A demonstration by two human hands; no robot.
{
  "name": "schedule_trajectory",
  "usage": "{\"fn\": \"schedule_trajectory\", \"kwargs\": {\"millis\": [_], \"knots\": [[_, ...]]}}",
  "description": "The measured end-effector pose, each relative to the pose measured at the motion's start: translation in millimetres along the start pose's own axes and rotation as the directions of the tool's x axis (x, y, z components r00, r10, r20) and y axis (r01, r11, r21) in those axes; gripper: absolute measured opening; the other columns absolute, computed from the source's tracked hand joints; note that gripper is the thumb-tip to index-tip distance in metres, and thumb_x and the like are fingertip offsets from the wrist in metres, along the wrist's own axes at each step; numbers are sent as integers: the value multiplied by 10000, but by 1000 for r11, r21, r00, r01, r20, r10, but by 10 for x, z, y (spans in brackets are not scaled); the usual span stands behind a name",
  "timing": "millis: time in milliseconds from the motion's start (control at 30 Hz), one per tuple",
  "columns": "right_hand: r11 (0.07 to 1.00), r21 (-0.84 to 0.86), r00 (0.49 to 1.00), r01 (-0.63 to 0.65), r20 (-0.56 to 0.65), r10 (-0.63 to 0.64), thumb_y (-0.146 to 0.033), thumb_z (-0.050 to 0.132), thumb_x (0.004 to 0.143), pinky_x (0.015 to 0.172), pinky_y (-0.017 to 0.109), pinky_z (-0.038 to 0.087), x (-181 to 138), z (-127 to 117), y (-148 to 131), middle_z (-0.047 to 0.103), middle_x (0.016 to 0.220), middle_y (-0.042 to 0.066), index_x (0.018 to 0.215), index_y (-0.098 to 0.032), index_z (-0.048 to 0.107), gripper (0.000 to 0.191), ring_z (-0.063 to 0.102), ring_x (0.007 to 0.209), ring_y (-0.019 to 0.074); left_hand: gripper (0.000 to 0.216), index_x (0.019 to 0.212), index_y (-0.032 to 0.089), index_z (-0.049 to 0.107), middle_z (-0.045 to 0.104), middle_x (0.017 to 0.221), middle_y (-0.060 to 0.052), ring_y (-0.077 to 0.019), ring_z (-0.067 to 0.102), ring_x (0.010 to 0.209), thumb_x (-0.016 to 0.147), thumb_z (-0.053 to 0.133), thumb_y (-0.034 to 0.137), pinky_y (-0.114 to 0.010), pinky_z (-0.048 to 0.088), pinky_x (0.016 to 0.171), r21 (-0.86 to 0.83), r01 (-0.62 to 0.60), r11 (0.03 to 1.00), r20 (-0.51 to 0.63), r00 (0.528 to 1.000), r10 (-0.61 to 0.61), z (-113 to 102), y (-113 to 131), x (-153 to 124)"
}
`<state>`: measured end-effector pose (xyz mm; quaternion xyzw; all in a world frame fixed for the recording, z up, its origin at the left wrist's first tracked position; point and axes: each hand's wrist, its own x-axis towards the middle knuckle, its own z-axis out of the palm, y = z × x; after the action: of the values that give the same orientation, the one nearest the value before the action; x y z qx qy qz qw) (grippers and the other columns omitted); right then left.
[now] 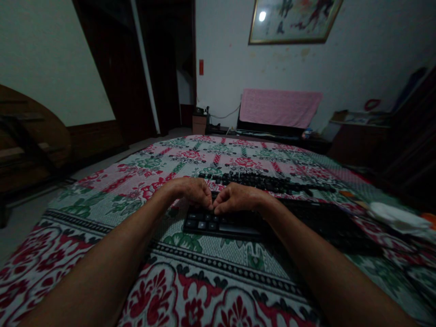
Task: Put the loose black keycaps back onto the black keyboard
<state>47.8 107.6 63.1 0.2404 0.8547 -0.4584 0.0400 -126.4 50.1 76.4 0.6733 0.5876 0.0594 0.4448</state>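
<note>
The red, green and white floral bedcover (pixel 190 290) fills the bottom of the view, and both bare forearms reach forward across it. The left hand (pixel 195 190) and the right hand (pixel 239 199) meet knuckle to knuckle, with the fingers of both curled in tight and the fingertips (pixel 214 208) pressed together. The tips come down on the far edge of a black keyboard (pixel 218 225). Whether they pinch a key between them cannot be told, as the knuckles hide it.

The keyboard lies flat directly under and just on the near side of the fingers and stretches off to their right, under the right wrist. Just beyond the fingers, a long scatter of loose black keycaps (pixel 269 182) lies on the cover, running off to the right. Well to the right of the fingers lies a crumpled white thing (pixel 391 214), too blurred to name. Far past the fingers, a pink cloth (pixel 279 108) hangs against the wall.
</note>
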Motion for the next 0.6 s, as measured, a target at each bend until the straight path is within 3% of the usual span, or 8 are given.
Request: {"fn": "schedule_trajectory", "kwargs": {"millis": [133,367,600], "knots": [[1000,-23,999,-7,-39,6,-280,655,557,493,161,350,21,13,22,575,607,-35,809,-143,644,288,456,516,51,264,665,140,632,497,463,38,-73,417,457,547,645,376,-190,315,443,7,-13,1000,16,1000,13,-6,13,-25],[996,-91,996,-18,-94,9,-331,673,518,475,161,328,50,39,22,560,602,-37,753,-144,644,302,435,514,50,299,643,144,632,484,454,37,-72,405,453,516,666,412,-188,300,433,30,-7,1000,17,1000,7,-7,22,-36],[996,-87,998,13,-59,-18,-367,654,554,456,163,309,24,30,-6,531,564,-41,737,-137,638,294,413,489,43,252,577,143,592,437,407,50,-62,375,420,520,656,380,-184,272,411,48,66,997,-19,998,-65,36,98,-26]]}}
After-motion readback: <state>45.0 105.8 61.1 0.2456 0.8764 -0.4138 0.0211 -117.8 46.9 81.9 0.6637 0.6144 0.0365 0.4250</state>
